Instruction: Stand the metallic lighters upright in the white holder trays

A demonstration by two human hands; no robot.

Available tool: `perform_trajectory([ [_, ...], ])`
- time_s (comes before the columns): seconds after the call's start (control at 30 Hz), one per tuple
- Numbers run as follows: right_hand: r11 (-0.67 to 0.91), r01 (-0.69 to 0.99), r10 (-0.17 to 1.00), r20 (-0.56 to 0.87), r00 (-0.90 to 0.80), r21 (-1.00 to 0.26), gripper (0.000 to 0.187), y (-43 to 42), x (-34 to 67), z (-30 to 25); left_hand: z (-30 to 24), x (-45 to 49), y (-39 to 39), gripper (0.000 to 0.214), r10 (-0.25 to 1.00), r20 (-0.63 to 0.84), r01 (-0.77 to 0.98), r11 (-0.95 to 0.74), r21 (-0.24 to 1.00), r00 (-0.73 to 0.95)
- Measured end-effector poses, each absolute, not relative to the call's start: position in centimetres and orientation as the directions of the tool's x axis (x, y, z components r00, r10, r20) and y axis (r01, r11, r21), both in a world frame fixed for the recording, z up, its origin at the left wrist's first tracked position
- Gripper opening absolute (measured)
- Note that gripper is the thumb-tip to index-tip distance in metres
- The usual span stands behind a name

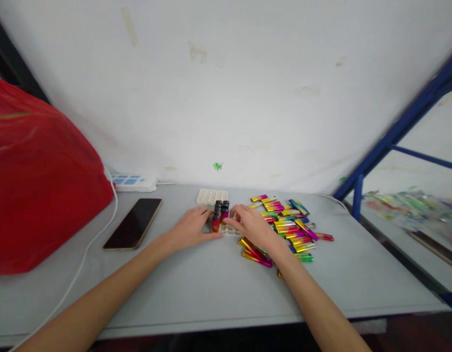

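Observation:
A white tray with holes [230, 230] lies in the middle of the grey table, and several lighters [220, 213] stand upright in it in rows. My left hand [191, 228] rests flat against the tray's left side, fingers stretched towards the lighters. My right hand [252, 226] reaches in from the right, its fingertips pinched at the tray next to the standing lighters; what they hold is too small to make out. A heap of several shiny multicoloured lighters [290, 226] lies loose on the table just right of my right hand.
A second white holed tray [211, 196] lies behind the first. A dark phone [133, 223] lies at the left, beside a big red bag [38, 181]. A white power strip [133, 182] and its cable run along the wall. A blue frame [395, 132] stands at right.

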State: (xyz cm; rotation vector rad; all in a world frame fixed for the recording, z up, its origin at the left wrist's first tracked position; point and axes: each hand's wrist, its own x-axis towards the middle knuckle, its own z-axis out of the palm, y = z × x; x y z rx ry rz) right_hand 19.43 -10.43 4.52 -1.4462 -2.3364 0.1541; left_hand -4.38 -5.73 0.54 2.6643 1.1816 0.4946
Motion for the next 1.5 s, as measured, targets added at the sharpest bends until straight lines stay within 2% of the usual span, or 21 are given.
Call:
perform_trajectory([
  [0.07, 0.487, 0.789, 0.870, 0.283, -0.403, -0.373, 0.020, -11.4, 20.7, 4.9, 0.6, -4.4, -5.8, 0.052, 0.738, 0.232, 0.674, -0.674, 0.303, 0.634],
  [0.13, 0.498, 0.777, 0.866, 0.268, -0.422, -0.386, 0.014, -12.9, 22.0, 5.4, 0.6, -4.4, -5.8, 0.055, 0.738, 0.235, 0.672, -0.673, 0.307, 0.632],
  [0.3, 0.421, 0.861, 0.907, 0.139, -0.397, -0.285, 0.020, -16.7, 23.7, 5.5, 0.6, -4.2, -5.9, 0.057, 0.752, 0.223, 0.694, -0.659, 0.290, 0.621],
  [0.4, 0.379, 0.891, 0.925, 0.117, -0.360, -0.251, 0.020, -17.6, 23.9, 4.6, 0.7, -4.2, -5.9, 0.058, 0.748, 0.213, 0.694, -0.663, 0.282, 0.628],
  [0.6, 0.372, 0.842, 0.928, 0.148, -0.341, -0.391, 0.007, -17.1, 24.0, 3.9, 0.6, -4.3, -5.8, 0.054, 0.746, 0.225, 0.686, -0.665, 0.295, 0.627],
  [0.77, 0.381, 0.780, 0.922, 0.267, -0.280, -0.497, 0.013, -15.9, 24.2, 4.6, 0.4, -4.4, -5.8, 0.055, 0.746, 0.241, 0.678, -0.665, 0.312, 0.621],
  [0.87, 0.419, 0.673, 0.899, 0.384, -0.212, -0.609, 0.019, -14.5, 24.1, 5.1, 0.4, -4.4, -5.7, 0.058, 0.746, 0.253, 0.670, -0.665, 0.329, 0.616],
  [0.93, 0.408, 0.530, 0.906, 0.403, -0.132, -0.744, 0.025, -13.3, 23.7, 5.4, 0.5, -4.4, -5.7, 0.057, 0.742, 0.253, 0.664, -0.669, 0.333, 0.621],
  [1.03, 0.306, 0.207, 0.950, 0.312, -0.005, -0.929, 0.042, -11.6, 22.5, 5.7, 0.7, -4.3, -5.8, 0.054, 0.742, 0.237, 0.667, -0.669, 0.328, 0.627],
  [1.13, 0.230, -0.049, 0.973, 0.228, 0.039, -0.972, 0.050, -10.2, 21.0, 5.4, 0.7, -4.3, -5.8, 0.053, 0.748, 0.223, 0.674, -0.662, 0.327, 0.626],
  [1.2, 0.220, -0.103, 0.975, 0.215, 0.051, -0.970, 0.048, -9.7, 20.2, 4.8, 0.6, -4.3, -5.7, 0.055, 0.748, 0.234, 0.671, -0.662, 0.334, 0.621],
  [1.27, 0.221, -0.088, 0.975, 0.217, 0.051, -0.971, 0.047, -9.5, 19.8, 4.2, 0.4, -4.4, -5.7, 0.057, 0.750, 0.248, 0.671, -0.660, 0.337, 0.613],
  [1.5, 0.145, -0.093, 0.980, 0.156, -0.122, -0.985, 0.055, -10.3, 19.3, 3.2, 0.1, -4.5, -5.4, 0.061, 0.744, 0.242, 0.680, -0.668, 0.302, 0.622],
])
